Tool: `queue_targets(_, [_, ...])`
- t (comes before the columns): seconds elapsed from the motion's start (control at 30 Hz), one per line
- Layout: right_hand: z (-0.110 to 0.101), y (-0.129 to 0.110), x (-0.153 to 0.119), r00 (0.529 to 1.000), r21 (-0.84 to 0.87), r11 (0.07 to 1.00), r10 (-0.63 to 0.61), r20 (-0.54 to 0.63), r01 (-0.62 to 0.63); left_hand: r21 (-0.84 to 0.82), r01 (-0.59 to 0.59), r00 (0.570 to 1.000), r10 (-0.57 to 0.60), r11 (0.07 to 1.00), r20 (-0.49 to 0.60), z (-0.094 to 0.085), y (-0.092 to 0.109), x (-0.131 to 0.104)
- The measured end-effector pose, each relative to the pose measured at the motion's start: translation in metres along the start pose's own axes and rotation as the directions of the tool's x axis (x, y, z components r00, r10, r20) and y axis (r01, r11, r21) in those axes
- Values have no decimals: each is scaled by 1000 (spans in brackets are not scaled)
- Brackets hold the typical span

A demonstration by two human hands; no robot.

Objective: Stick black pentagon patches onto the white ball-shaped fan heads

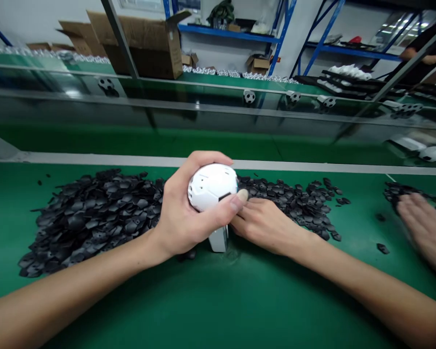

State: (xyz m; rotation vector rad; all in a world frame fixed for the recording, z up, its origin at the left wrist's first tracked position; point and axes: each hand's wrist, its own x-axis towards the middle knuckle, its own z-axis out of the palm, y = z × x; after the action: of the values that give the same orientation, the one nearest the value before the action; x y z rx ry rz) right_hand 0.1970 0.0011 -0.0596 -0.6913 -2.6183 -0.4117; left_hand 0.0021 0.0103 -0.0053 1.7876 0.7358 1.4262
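My left hand (187, 213) is wrapped around a white plastic football-shaped shell (212, 184), its thumb across the near right side. The shell has small holes, slots and a dark patch beside the thumb. A white block-like part (218, 240) shows below the shell; whether the two are joined is hidden. My right hand (259, 223) is closed at the shell's lower right, fingertips tucked behind my left thumb. Whatever those fingers pinch is hidden. Black plastic panel pieces lie in a large left heap (101, 213) and a smaller right heap (298, 201).
Another person's blurred hand (425, 228) reaches over more black pieces at the right. Behind the green worktop (225, 305) runs a conveyor (189, 138) with a pale rail and a clear barrier. Black-and-white balls (249, 97) and cardboard boxes (145, 46) stand farther back.
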Motion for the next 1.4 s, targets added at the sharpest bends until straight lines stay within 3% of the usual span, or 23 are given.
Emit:
queue_targets(0.17, [-1,5,2,995,9,1000,-3,-95,3,20,66,997,-66,998,30,-3,2,-4])
queue_targets(0.27, [-10,17,3,975,232,967,148,-164,-108,-14,127,991,-126,992,46,-5,-1,-6])
queue_targets(0.4, [-34,32,8,869,581,777,440,-225,-242,-8,188,982,-188,982,22,-9,-7,-7])
queue_targets(0.53, [-62,25,15,763,733,618,609,-217,-286,-10,222,975,-222,975,22,-11,-8,-5])
queue_targets(0.6, [-71,17,19,745,828,484,654,-128,-283,26,214,975,-215,976,55,-12,-4,-2])
queue_targets(0.73, [-74,5,23,702,972,23,696,151,-233,167,121,987,-137,978,85,-15,9,9])
queue_targets(0.8, [-70,5,24,682,971,-106,695,228,-217,268,45,994,-71,962,86,-16,14,14])
queue_targets(0.87, [-64,5,23,669,967,-115,703,242,-229,375,-38,990,-15,926,138,-19,18,18])
queue_targets(0.93, [-59,4,21,665,965,-54,715,216,-256,427,-52,986,-23,903,168,-21,19,20])
queue_targets(1.03, [-55,0,20,671,960,69,729,136,-270,301,195,969,-232,933,91,-20,17,21])
queue_targets(1.1, [-55,-4,20,675,955,136,733,81,-263,95,421,901,-428,902,68,-16,15,20])
queue_targets(1.17, [-55,-6,20,682,953,166,729,55,-254,-64,560,827,-553,826,103,-12,12,18])
queue_targets(1.27, [-55,-7,21,679,958,137,731,74,-252,-128,634,773,-619,763,141,-6,8,15])
queue_targets(1.4, [-52,-9,21,663,961,68,737,133,-268,-134,656,754,-637,743,157,-4,5,11])
